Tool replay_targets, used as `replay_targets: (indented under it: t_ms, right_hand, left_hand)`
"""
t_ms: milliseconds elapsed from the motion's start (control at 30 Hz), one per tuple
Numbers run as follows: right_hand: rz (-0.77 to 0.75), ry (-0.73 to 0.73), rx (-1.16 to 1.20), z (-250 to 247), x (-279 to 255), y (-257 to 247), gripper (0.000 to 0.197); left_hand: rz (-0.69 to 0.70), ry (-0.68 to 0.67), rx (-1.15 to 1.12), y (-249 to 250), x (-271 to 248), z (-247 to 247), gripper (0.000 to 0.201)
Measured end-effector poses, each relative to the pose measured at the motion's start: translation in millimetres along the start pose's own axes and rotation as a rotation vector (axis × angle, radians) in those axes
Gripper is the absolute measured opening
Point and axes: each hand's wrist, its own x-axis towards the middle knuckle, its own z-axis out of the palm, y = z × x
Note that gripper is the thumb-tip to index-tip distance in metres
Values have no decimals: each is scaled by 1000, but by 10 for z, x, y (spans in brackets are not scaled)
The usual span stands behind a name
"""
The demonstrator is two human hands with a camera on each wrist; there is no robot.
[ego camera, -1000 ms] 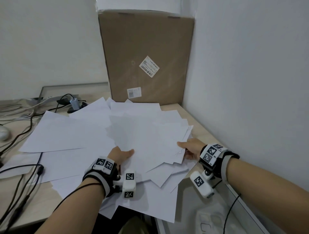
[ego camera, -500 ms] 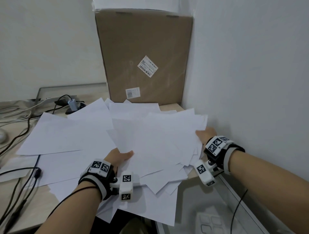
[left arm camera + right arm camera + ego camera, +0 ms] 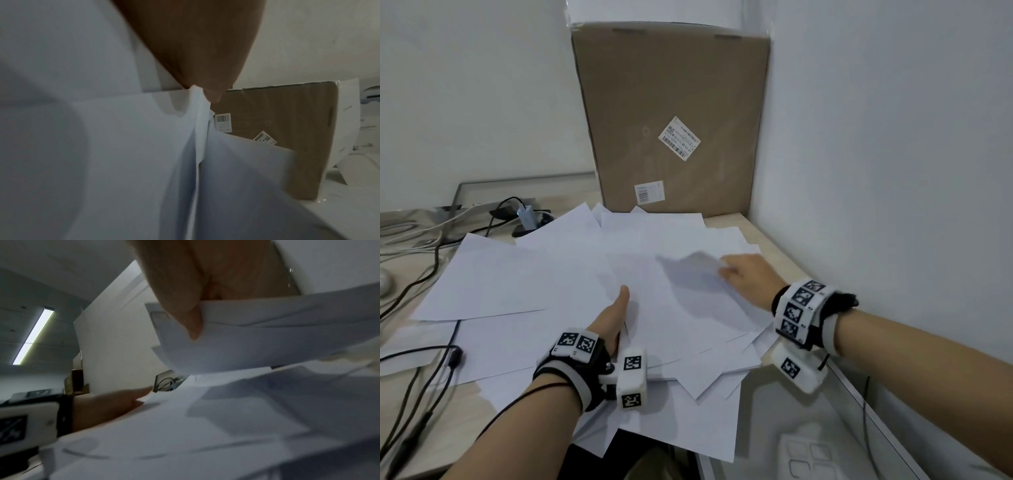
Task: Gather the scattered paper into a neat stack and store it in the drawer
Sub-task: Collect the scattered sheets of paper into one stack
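Observation:
Several white paper sheets (image 3: 534, 274) lie fanned across the wooden desk (image 3: 767, 236), some hanging over its front edge. My left hand (image 3: 613, 318) holds the near side of the central pile, thumb on top and fingers hidden under the sheets; its wrist view shows skin against paper (image 3: 102, 146). My right hand (image 3: 746, 274) is over the pile's right side. In the right wrist view its thumb (image 3: 180, 308) pinches a raised bundle of sheets (image 3: 267, 337) above the rest. No drawer is plainly visible.
A tall cardboard box (image 3: 674, 120) stands against the back wall behind the papers. The white side wall (image 3: 893, 171) runs close on the right. Cables (image 3: 431, 260) and an adapter (image 3: 527, 219) lie at the left. A grey glassy surface (image 3: 791, 411) sits below the desk's right front.
My right hand has swung from the pile's right edge up and leftward onto the pile, bringing its sheets inward. My left hand has stayed at the near side, thumb now stretched forward.

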Motion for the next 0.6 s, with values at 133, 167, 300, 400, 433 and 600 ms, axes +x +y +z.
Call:
replay_targets:
  t_ms: [133, 167, 300, 400, 433, 600]
  right_hand:
    - [-19, -362, -95, 377, -72, -13, 26]
    - [-20, -424, -79, 437, -105, -25, 24]
    - [-9, -591, 77, 483, -234, -52, 32]
    - [37, -677, 138, 403, -282, -1, 38]
    - [65, -643, 160, 365, -292, 27, 40]
    - [291, -92, 397, 120, -331, 303, 40]
  left_hand:
    - [-1, -124, -100, 22, -111, 51, 51]
    - [-2, -144, -113, 9, -121, 59, 44]
    - [-66, -140, -12, -2, -2, 26, 52]
    - [-47, -89, 107, 13, 42, 94, 36]
    - [-13, -53, 99, 16, 67, 113, 33]
    - [185, 71, -100, 40, 110, 159, 46]
